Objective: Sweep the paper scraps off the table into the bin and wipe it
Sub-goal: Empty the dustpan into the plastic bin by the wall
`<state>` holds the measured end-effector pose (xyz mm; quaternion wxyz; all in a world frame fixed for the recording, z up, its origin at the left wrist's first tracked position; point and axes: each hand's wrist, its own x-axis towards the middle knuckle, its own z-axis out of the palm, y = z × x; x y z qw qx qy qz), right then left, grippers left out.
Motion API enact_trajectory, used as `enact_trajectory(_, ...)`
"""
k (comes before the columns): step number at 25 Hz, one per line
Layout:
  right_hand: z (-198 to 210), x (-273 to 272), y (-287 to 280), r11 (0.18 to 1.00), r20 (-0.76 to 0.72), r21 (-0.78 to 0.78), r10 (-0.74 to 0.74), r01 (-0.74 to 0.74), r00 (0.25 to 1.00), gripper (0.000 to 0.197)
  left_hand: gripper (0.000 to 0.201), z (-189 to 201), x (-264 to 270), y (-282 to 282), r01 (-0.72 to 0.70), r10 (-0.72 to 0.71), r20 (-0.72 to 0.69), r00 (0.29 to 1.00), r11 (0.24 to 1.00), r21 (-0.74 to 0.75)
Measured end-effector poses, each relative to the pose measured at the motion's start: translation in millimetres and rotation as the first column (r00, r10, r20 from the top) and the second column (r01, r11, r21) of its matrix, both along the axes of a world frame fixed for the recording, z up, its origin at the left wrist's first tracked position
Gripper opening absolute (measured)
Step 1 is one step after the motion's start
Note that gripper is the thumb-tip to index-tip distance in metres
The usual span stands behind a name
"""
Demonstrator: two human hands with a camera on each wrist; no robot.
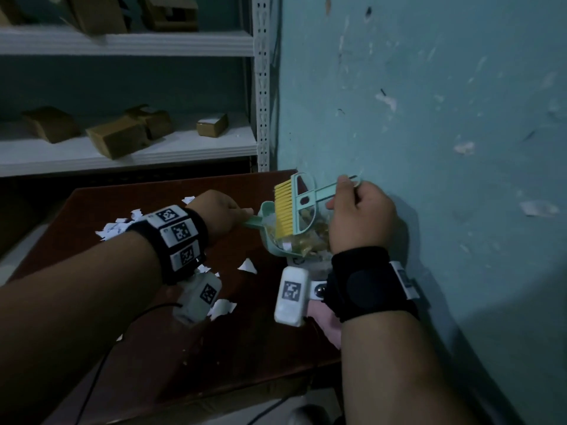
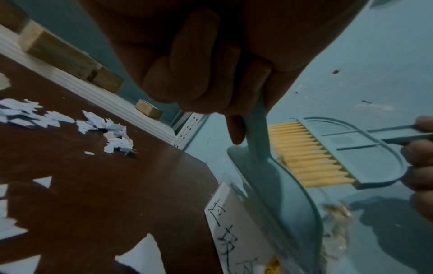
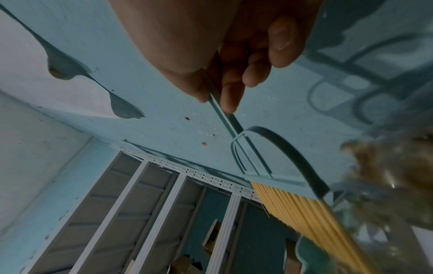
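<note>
My left hand grips the handle of a mint-green dustpan, which is tilted over a clear bin at the brown table's right edge. My right hand holds the handle of a green brush, its yellow bristles inside the pan. White paper scraps lie on the table behind my left wrist, with more scraps nearer. The left wrist view shows fingers curled round the dustpan handle, the brush and the bin's handwritten label. In the right wrist view, fingers pinch the brush handle.
A teal wall runs close along the table's right side, just past the bin. White metal shelving holding cardboard boxes stands behind the table. A black cable hangs off the table's front edge.
</note>
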<state>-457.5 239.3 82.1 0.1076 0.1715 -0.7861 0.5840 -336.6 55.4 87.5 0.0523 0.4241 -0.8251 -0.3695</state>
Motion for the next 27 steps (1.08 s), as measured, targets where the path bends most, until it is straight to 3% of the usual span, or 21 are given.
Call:
enact_trajectory(5, -7, -7, 3, 0.945, -0.050, 0.326, -0.006, 0.022, 0.999, 0.048, 0.042, 4, -9, -1, 0.014, -0.013, 0.025, 1.000, 0.997, -0.069)
enact_trajectory(7, -6, -8, 6, 0.920, -0.061, 0.387, -0.036, 0.057, 0.997, 0.049, 0.044, 5, -7, -3, 0.024, -0.019, 0.058, 0.998, 0.996, -0.088)
enact_trajectory(12, -4, -7, 1, 0.991, 0.096, 0.130, 0.017, -0.029, 0.995, 0.047, 0.044, 9, -6, -1, 0.043, -0.035, 0.076, 0.997, 0.993, -0.106)
enact_trajectory(15, -12, -12, -3, 0.972, 0.134, 0.220, 0.058, -0.087, 0.989, 0.047, 0.044, 16, -6, 2, 0.087, -0.072, 0.084, 0.994, 0.979, -0.184)
enact_trajectory(17, -16, -20, -1, 0.964, 0.138, 0.259, 0.015, -0.051, 0.990, 0.048, 0.042, 21, -3, 2, 0.102, -0.082, 0.097, 0.992, 0.971, -0.216)
enact_trajectory(22, -21, -22, 4, 0.908, -0.008, 0.416, -0.059, 0.057, 0.998, 0.042, 0.041, 35, 6, -2, 0.049, -0.035, 0.064, 0.997, 0.971, -0.236)
enact_trajectory(27, -4, -13, 10, 0.952, -0.078, 0.292, -0.068, 0.088, 0.995, 0.045, 0.042, 41, 17, -8, 0.027, -0.011, 0.060, 0.998, 0.962, -0.272)
